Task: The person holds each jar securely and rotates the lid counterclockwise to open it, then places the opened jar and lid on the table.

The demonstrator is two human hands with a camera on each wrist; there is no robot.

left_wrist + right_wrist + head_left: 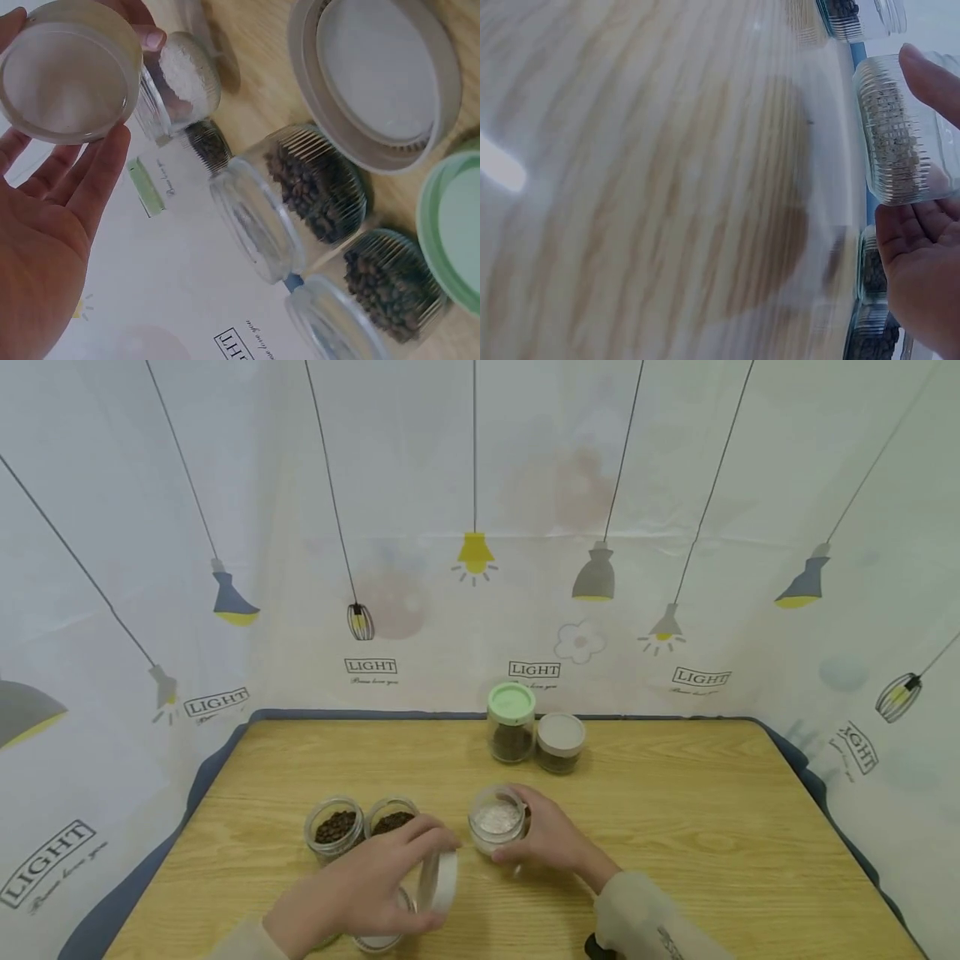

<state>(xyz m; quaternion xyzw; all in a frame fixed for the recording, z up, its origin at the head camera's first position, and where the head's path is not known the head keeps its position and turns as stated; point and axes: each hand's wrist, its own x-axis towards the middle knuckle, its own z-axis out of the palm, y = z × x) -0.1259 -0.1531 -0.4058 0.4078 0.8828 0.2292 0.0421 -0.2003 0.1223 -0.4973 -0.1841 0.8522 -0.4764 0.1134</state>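
My left hand (352,885) holds a whitish round lid (447,883) tipped on its edge, fingers on one side and thumb on the other. The lid is apart from any jar. Just to the right, my right hand (551,833) grips an open glass jar (486,846) of white granules round its side. In the right wrist view the ribbed wall of this jar (889,142) shows between thumb and fingers. Beside my left hand stand two open jars of dark beans, the left one (335,828) in full sight and the other (392,814) partly hidden by the hand.
A pale lid (296,52) and a green lid (457,232) lie near the bean jars, mostly behind my left hand in the head view. At the table's back stand a green-lidded jar (512,727) and a shorter beige-lidded jar (560,743), before a printed curtain (450,635).
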